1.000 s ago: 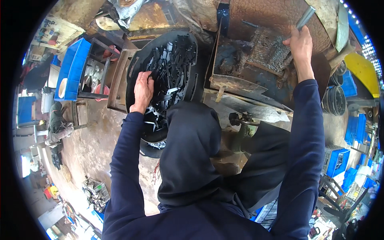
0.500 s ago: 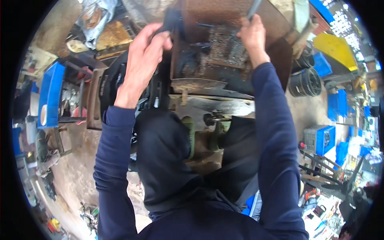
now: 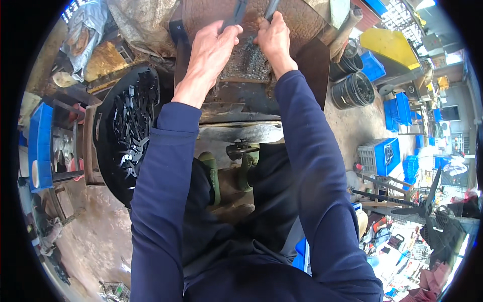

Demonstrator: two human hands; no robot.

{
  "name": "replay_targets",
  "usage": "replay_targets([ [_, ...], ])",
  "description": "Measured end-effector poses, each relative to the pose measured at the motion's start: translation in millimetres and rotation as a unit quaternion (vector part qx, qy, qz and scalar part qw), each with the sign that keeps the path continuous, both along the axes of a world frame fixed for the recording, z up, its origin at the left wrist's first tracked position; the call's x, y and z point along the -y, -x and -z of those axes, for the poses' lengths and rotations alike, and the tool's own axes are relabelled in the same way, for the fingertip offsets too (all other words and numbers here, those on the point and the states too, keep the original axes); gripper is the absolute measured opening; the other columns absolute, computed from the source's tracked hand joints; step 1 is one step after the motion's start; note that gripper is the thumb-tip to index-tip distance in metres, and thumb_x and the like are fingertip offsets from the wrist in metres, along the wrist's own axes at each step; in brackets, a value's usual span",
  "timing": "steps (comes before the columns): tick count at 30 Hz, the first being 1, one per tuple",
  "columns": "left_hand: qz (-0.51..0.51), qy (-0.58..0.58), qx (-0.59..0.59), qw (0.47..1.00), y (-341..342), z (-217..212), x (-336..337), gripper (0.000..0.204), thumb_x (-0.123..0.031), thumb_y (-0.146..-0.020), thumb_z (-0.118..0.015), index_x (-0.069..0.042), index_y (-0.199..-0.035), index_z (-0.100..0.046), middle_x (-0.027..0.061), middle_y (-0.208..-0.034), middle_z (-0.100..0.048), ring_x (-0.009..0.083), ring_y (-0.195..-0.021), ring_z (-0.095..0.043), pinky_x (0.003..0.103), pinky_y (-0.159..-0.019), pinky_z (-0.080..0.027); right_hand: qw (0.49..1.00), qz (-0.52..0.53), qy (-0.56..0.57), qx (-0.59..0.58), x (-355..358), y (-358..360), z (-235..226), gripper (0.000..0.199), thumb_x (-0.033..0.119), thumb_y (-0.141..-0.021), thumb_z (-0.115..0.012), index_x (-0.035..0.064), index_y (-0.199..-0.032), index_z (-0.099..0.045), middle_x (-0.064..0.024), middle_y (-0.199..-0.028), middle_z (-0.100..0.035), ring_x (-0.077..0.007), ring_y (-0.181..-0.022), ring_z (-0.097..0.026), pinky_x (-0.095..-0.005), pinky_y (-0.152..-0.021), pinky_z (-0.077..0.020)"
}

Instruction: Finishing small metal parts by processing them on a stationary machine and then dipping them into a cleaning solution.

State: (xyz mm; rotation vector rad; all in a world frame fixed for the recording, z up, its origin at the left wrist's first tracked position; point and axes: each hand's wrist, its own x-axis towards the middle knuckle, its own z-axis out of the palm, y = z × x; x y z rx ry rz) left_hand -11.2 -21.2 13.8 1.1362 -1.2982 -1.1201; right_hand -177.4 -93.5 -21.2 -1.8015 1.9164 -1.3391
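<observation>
Slim dark piece (image 3: 238, 11), grey rod (image 3: 272, 8)

Out right, a yellow panel (image 3: 387, 48) shows near two black buckets (image 3: 341, 98); lower down, a grey crate (image 3: 369, 158) sits beside a blue crate (image 3: 394, 160), and there's a dark-bladed fan (image 3: 422, 207). Over on the left, a blue bin (image 3: 41, 151), and higher up a crumpled silvery bag (image 3: 85, 30).

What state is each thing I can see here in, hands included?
Left hand: closed on a dark flat piece
Right hand: closed around a grey rod
Black tub: open, holding loose dark pieces
Nearer black bucket: open-topped
</observation>
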Motion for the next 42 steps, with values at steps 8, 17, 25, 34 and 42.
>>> replay_targets([
  [8,0.031,0.016,0.008,0.999,-15.0,-7.2,-6.8,0.037,-0.034,-0.092,-0.063,-0.001,-0.108,-0.067,0.0020,-0.073,-0.063,0.0116,-0.070,-0.055,0.030,-0.068,-0.044,0.986,-0.086,-0.034,0.138,-40.2,2.9,-21.6,0.025,0.023,-0.097,-0.061,-0.0012,-0.103,-0.057,-0.0152,-0.078,-0.069,-0.0210,-0.060,-0.067,-0.0347,-0.060,-0.0531],
  [17,0.011,0.014,0.129,0.991,-35.6,1.3,4.1,0.034,-0.036,-0.091,-0.064,-0.003,-0.098,-0.073,0.0015,-0.070,-0.063,0.0116,-0.067,-0.054,0.030,-0.066,-0.043,0.964,-0.149,-0.194,0.099,-156.2,26.2,-37.6,0.028,0.022,-0.093,-0.069,-0.0022,-0.107,-0.064,-0.0146,-0.097,-0.071,-0.0143,-0.067,-0.067,-0.0316,-0.062,-0.0535],
  [25,0.065,0.031,0.271,0.960,-21.3,16.1,2.8,0.033,-0.033,-0.091,-0.065,-0.002,-0.098,-0.073,0.0083,-0.077,-0.066,0.0186,-0.071,-0.057,0.033,-0.067,-0.044,0.924,-0.301,-0.102,-0.213,-242.2,32.1,-8.6,0.030,0.003,-0.081,-0.068,0.0052,-0.111,-0.066,-0.0125,-0.111,-0.066,-0.0334,-0.105,-0.064,-0.0415,-0.084,-0.0547],
  [34,0.129,0.087,0.432,0.888,-23.0,58.1,4.4,0.033,-0.027,-0.091,-0.065,0.005,-0.098,-0.067,0.0201,-0.075,-0.063,0.0343,-0.069,-0.059,0.044,-0.070,-0.047,0.958,-0.233,-0.006,-0.169,-208.7,49.9,-8.1,0.034,-0.003,-0.085,-0.058,0.0041,-0.117,-0.064,-0.0121,-0.106,-0.068,-0.0290,-0.092,-0.068,-0.0351,-0.077,-0.0547],
  [42,0.130,0.096,0.424,0.891,-25.5,86.4,17.7,0.028,-0.023,-0.093,-0.062,0.004,-0.100,-0.066,0.0186,-0.078,-0.066,0.0301,-0.074,-0.063,0.043,-0.071,-0.047,0.972,-0.157,-0.174,-0.008,-175.9,49.0,-19.4,0.031,0.007,-0.095,-0.051,-0.0022,-0.125,-0.058,-0.0125,-0.110,-0.071,-0.0145,-0.082,-0.067,-0.0281,-0.078,-0.0518],
])
